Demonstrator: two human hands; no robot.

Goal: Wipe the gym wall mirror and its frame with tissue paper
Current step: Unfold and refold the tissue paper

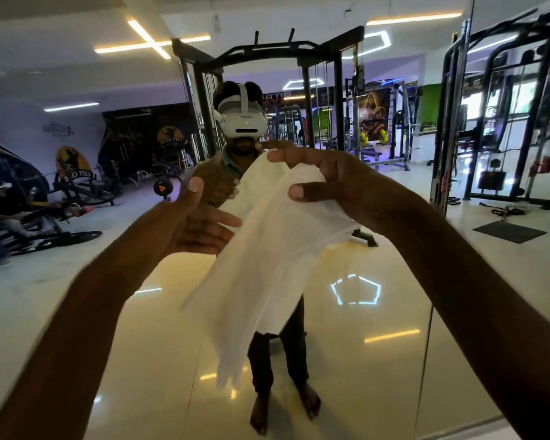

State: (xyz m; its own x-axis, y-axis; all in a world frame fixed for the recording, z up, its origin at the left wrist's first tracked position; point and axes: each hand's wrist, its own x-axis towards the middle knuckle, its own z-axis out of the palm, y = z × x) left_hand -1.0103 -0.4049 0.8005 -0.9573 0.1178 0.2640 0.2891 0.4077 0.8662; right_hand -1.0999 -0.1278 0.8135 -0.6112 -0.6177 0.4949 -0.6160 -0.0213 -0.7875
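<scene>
mirror point(394, 312) ahead; right grip point(337, 182) pinches tissue point(267, 265).

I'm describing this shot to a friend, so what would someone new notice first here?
Centre frame, a large white sheet of tissue paper hangs from the right hand, which pinches its top edge, while the left hand reaches toward it with straight fingers. Behind them, the wall mirror reflects the person in a white headset.

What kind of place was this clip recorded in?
A gym, seen in a wall mirror: a cable machine behind the reflected person, weight racks on the right, a bench machine on the left.
</scene>
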